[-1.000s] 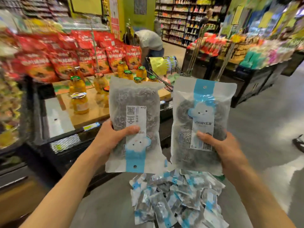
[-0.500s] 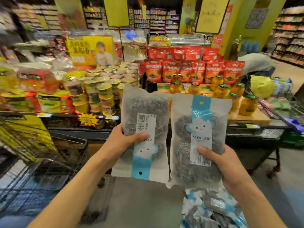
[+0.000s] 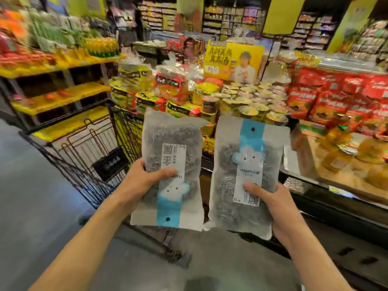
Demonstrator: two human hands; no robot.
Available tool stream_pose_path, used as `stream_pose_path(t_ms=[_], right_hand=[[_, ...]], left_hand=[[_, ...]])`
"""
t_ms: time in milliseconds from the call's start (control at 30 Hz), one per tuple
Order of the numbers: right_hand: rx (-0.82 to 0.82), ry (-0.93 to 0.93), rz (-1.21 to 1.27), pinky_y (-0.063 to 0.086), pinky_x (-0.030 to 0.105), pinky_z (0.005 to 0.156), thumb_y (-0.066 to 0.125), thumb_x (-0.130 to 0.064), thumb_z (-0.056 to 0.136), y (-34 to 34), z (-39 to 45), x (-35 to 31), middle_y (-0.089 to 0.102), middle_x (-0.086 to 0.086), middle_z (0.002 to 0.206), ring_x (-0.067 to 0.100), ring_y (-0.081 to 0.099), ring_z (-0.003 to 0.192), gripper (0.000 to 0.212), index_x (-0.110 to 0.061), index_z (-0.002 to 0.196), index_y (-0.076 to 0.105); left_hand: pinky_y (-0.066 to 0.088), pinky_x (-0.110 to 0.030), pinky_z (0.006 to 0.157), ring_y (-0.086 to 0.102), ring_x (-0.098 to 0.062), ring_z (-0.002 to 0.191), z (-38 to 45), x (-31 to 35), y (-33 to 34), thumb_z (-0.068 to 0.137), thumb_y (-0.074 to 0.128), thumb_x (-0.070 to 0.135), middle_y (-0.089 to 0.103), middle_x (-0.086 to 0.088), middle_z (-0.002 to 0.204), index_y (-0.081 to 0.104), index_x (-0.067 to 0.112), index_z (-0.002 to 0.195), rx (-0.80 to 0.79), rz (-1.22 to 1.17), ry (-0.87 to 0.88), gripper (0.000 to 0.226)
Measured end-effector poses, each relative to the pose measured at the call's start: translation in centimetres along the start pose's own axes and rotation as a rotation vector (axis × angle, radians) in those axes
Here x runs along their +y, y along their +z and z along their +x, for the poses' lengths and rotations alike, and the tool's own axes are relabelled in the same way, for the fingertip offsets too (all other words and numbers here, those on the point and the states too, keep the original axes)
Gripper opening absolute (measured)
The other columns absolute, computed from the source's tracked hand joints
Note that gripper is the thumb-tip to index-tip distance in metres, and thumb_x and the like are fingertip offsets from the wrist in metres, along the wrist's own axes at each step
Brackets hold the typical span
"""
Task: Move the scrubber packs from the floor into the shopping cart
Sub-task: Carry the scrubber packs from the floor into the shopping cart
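Note:
I hold two scrubber packs up in front of me, each a frosted bag of steel-wool balls with a blue and white label. My left hand (image 3: 140, 181) grips the left pack (image 3: 171, 143), which hangs upside down. My right hand (image 3: 270, 204) grips the right pack (image 3: 247, 164), which is upright. The black wire shopping cart (image 3: 84, 143) stands to the left of and behind the left pack, its basket open at the top. The pile of packs on the floor is out of view.
A display stand with instant noodle cups (image 3: 247, 101) and red bags (image 3: 336, 97) stands straight ahead. To the right is a low wooden table with jars (image 3: 340, 152). Yellow shelves (image 3: 63, 95) run along the left. Grey floor (image 3: 31, 196) lies at the lower left.
My view has swung left, so the cart now shows fully beside the left pack and the floor pile has dropped out of sight. Both hands still hold their packs side by side.

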State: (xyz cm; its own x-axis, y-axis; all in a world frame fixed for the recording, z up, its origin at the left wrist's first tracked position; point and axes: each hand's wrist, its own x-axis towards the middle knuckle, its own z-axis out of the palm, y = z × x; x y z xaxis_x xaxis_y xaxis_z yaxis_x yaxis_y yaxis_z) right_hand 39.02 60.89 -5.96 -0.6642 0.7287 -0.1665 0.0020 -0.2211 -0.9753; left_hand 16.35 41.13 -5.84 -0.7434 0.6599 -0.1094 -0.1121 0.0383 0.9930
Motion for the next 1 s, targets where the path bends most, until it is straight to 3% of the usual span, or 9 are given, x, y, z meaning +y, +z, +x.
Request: stream_pose_path(t_ms=[167, 267, 367, 433, 533, 600, 700, 867, 1000], right_hand=[[-0.062, 0.017, -0.008, 0.064, 0.035, 0.071, 0.073, -0.008, 0.086, 10.8, 2.6, 1.7, 0.079, 0.006, 0.11, 0.026, 0.077, 0.097, 0.036, -0.015, 0.121, 0.07], [-0.095, 0.027, -0.021, 0.063, 0.037, 0.074, 0.073, -0.008, 0.087, 15.3, 4.2, 2.3, 0.079, 0.004, 0.111, 0.026, 0.077, 0.098, 0.035, -0.017, 0.121, 0.071], [-0.123, 0.045, -0.03, 0.064, 0.032, 0.069, 0.072, -0.007, 0.087, 18.6, 7.1, 2.8, 0.079, 0.005, 0.109, 0.026, 0.077, 0.096, 0.034, -0.016, 0.121, 0.071], [-0.126, 0.069, -0.042, 0.063, 0.035, 0.071, 0.073, -0.007, 0.087, 20.5, 9.5, 3.4, 0.079, 0.006, 0.109, 0.026, 0.077, 0.095, 0.034, -0.015, 0.12, 0.072], [-0.119, 0.112, -0.039, 0.058, 0.04, 0.08, 0.073, -0.006, 0.087, 23.3, 14.0, 5.0, 0.08, 0.007, 0.106, 0.027, 0.078, 0.093, 0.03, -0.016, 0.115, 0.073], [-0.102, 0.137, -0.032, 0.058, 0.04, 0.082, 0.073, -0.006, 0.087, 25.3, 17.5, 6.2, 0.08, 0.007, 0.105, 0.026, 0.078, 0.092, 0.03, -0.016, 0.115, 0.072], [-0.078, 0.165, -0.017, 0.057, 0.045, 0.089, 0.074, -0.007, 0.087, 28.2, 23.5, 8.3, 0.079, 0.008, 0.109, 0.029, 0.077, 0.097, 0.034, -0.015, 0.12, 0.071], [-0.022, 0.219, 0.016, 0.057, 0.046, 0.092, 0.074, -0.008, 0.087, 31.7, 31.5, 10.3, 0.079, 0.006, 0.11, 0.027, 0.077, 0.099, 0.036, -0.016, 0.122, 0.07], [0.034, 0.28, -0.032, 0.057, 0.047, 0.093, 0.076, -0.012, 0.088, 32.9, 36.1, 11.8, 0.079, 0.003, 0.11, 0.025, 0.077, 0.1, 0.037, -0.018, 0.124, 0.07]], left_hand=[[0.063, -0.029, 0.064, 0.078, -0.024, 0.088, 1.6, 0.1, -11.3, 0.06, 0.09, 0.025, 0.081, -0.004, 0.096, 0.073, 0.014, 0.105, 0.073, -0.048, -0.015, 0.049], [0.063, -0.04, 0.076, 0.078, -0.028, 0.093, 3.1, -0.1, -16.1, 0.031, 0.101, 0.05, 0.08, -0.008, 0.103, 0.074, 0.014, 0.11, 0.113, -0.054, -0.02, 0.091], [0.06, -0.042, 0.082, 0.078, -0.027, 0.092, 5.3, -0.7, -19.7, 0.022, 0.099, 0.057, 0.08, -0.007, 0.103, 0.075, 0.017, 0.107, 0.155, -0.064, -0.031, 0.096], [0.062, -0.042, 0.078, 0.078, -0.026, 0.091, 7.2, -1.4, -21.5, 0.029, 0.1, 0.054, 0.08, -0.006, 0.101, 0.074, 0.016, 0.108, 0.187, -0.062, -0.057, 0.091], [0.064, -0.042, 0.077, 0.078, -0.027, 0.09, 11.0, -2.2, -23.8, 0.065, 0.089, 0.025, 0.081, -0.006, 0.098, 0.073, 0.014, 0.105, 0.218, -0.077, -0.1, 0.045], [0.064, -0.041, 0.077, 0.078, -0.027, 0.09, 14.3, -2.7, -25.4, 0.077, 0.082, 0.013, 0.081, -0.007, 0.098, 0.073, 0.013, 0.104, 0.24, -0.063, -0.142, 0.029], [0.061, -0.044, 0.083, 0.078, -0.027, 0.092, 20.5, -3.4, -27.7, 0.076, 0.084, 0.015, 0.08, -0.007, 0.101, 0.071, 0.011, 0.112, 0.247, -0.04, -0.19, 0.038], [0.063, -0.035, 0.068, 0.079, -0.023, 0.082, 30.7, -3.8, -30.5, 0.078, 0.083, 0.011, 0.081, -0.004, 0.092, 0.07, 0.015, 0.105, 0.188, 0.008, -0.3, 0.03], [0.063, -0.033, 0.061, 0.079, -0.024, 0.084, 37.6, -5.0, -31.6, 0.072, 0.085, 0.015, 0.081, -0.005, 0.096, 0.067, 0.013, 0.113, 0.103, 0.043, -0.389, 0.044]])
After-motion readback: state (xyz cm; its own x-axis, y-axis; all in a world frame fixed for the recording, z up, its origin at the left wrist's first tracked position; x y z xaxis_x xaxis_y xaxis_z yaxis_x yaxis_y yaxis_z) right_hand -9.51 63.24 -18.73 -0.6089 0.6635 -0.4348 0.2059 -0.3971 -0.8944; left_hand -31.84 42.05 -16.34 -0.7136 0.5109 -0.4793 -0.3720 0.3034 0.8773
